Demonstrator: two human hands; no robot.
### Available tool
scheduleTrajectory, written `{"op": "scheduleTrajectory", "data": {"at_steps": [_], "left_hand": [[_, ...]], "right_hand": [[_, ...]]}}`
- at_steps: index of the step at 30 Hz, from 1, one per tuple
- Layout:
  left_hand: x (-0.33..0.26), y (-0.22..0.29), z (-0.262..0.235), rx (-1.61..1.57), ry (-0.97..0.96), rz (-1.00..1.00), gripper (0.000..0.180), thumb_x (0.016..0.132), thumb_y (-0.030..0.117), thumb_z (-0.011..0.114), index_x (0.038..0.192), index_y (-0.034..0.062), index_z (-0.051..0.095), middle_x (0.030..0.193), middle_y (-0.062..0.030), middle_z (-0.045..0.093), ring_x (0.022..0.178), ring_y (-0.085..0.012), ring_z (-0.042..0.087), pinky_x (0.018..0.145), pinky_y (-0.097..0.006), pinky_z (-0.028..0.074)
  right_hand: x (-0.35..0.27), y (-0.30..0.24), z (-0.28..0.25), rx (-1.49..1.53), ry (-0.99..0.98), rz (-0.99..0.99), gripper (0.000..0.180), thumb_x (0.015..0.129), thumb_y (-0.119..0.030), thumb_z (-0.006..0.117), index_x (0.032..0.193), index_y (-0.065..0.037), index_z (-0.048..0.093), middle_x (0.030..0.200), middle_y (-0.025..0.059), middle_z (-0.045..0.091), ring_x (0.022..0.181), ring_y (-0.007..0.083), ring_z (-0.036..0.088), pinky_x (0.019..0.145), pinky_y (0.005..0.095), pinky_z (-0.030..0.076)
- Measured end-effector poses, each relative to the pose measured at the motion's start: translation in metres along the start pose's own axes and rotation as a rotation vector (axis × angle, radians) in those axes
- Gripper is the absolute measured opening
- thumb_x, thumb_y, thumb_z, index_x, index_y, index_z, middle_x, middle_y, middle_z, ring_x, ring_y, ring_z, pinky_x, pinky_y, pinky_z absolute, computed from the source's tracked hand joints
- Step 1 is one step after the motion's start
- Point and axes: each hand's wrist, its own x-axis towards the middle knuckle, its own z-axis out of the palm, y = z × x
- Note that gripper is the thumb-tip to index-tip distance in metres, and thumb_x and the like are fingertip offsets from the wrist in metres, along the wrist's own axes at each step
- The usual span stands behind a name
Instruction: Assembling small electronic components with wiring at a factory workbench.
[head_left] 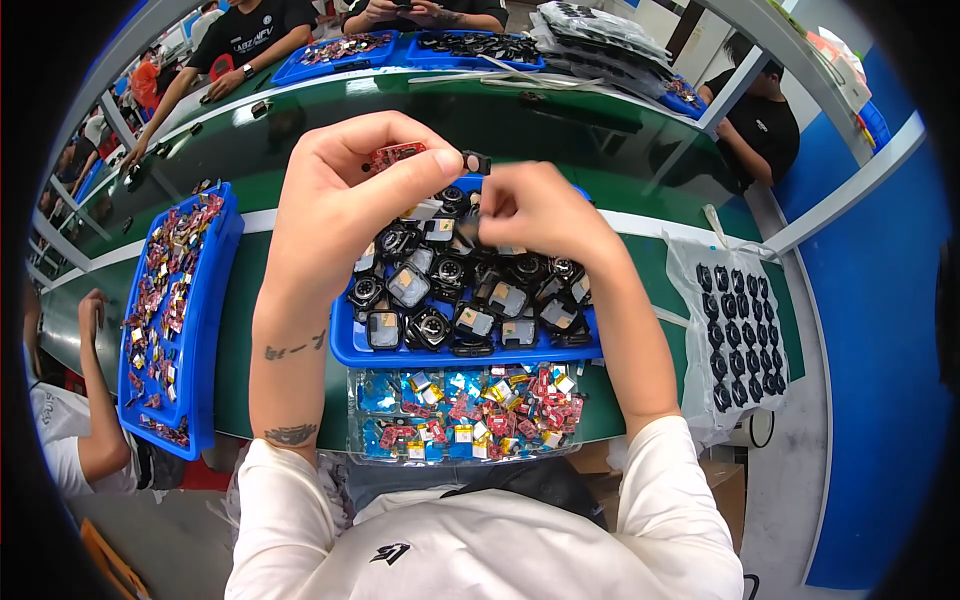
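Observation:
Raised over the blue tray [345, 350], my left hand [350, 190] is closed around a red circuit board [397, 155]. A small black part with a pale round face [476, 162] sticks out past its thumb and index fingertips. Close beside it is my right hand [540, 215], slightly blurred, fingers curled in a pinch; what they hold, if anything, is hidden. Black watch cases [432, 327] fill the tray below, several showing pale square faces. Nearer me, a clear plastic tray [352, 420] holds red circuit boards [470, 408] and small silver-yellow batteries [463, 434].
On the left stands a long blue bin [225, 255] of red boards. Rows of black pieces lie on a white sheet [690, 290] at the right. Across the green bench [590, 130] are blue trays, stacked black trays [600, 45] and co-workers. Metal posts frame both sides.

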Motion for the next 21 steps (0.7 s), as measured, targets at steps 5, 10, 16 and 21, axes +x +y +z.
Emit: {"op": "scheduleTrajectory", "data": {"at_steps": [5,10,16,21], "left_hand": [[0.001,-0.01,0.01,0.079,0.084,0.137,0.008,0.08,0.007,0.069,0.081,-0.001,0.068,0.089,-0.0036,0.063,0.071,-0.0027,0.054,0.06,-0.016,0.042],[0.001,-0.016,0.021,0.244,0.196,0.11,0.008,0.076,0.009,0.07,0.075,0.0009,0.07,0.1,-0.0082,0.066,0.086,-0.0109,0.059,0.072,-0.024,0.045],[0.002,-0.024,0.028,0.4,0.349,0.171,0.007,0.073,0.012,0.07,0.072,0.0042,0.07,0.104,-0.0096,0.068,0.102,-0.0207,0.056,0.089,-0.034,0.041],[0.0,-0.026,0.031,0.45,0.363,0.229,0.006,0.073,0.011,0.07,0.073,0.0048,0.07,0.106,-0.0103,0.068,0.104,-0.0217,0.055,0.091,-0.036,0.04]], "right_hand": [[-0.005,-0.025,-0.008,0.935,0.246,-0.029,0.029,0.075,-0.002,0.064,0.104,0.002,0.061,0.083,0.0075,0.064,0.072,0.0146,0.064,0.061,0.0249,0.054],[-0.01,-0.033,-0.009,0.838,0.448,-0.1,0.035,0.082,-0.004,0.065,0.116,0.001,0.059,0.089,0.0077,0.064,0.076,0.0141,0.065,0.066,0.0249,0.057],[-0.016,-0.053,0.002,0.922,0.592,-0.174,0.024,0.08,0.001,0.066,0.103,0.003,0.059,0.088,0.0093,0.066,0.077,0.01,0.065,0.064,0.0223,0.055],[-0.021,-0.056,0.006,0.735,0.647,-0.175,0.022,0.079,0.002,0.065,0.1,0.003,0.057,0.084,0.0094,0.067,0.076,0.0093,0.065,0.067,0.0203,0.053]]}}
